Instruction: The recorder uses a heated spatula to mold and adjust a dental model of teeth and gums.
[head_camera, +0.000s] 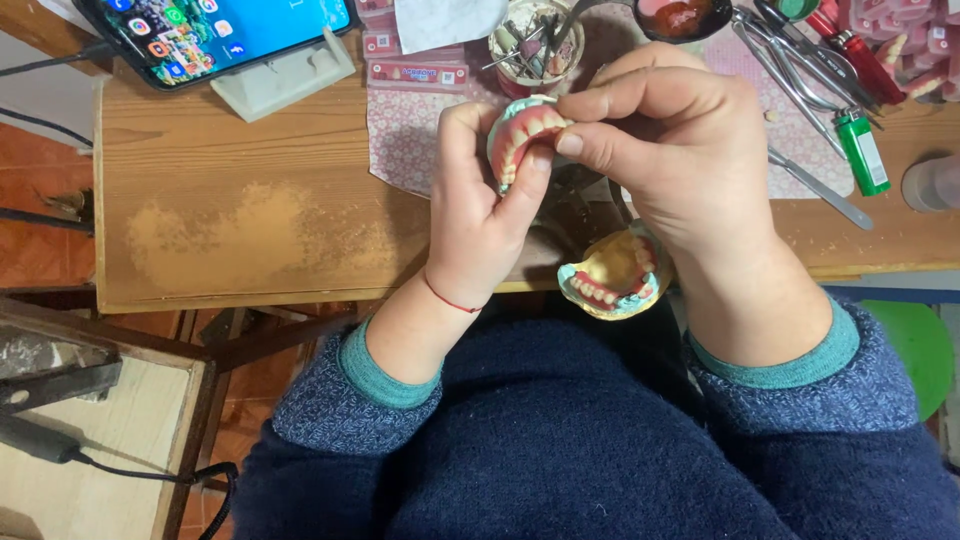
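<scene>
Pink wax and white teeth sit in the denture model (522, 138) we pinch between both hands (480, 205), left gripping its side, right hand (680, 150) pressing a tooth, above the bench (250, 220). Pressing too hard could dislodge a tooth; a slip drops it onto the second model (615, 275).

Both forearms extend forward from blue sleeves with teal cuffs, wrists close together. Left hand (478, 195): raised, fingers curled, thumb pointing up, closed in a grip; thin red band at the wrist. Right hand (672, 140): palm down, arched above and just beside the left, forefinger and thumb pinched together at the left fingertips. The hands touch there.
</scene>
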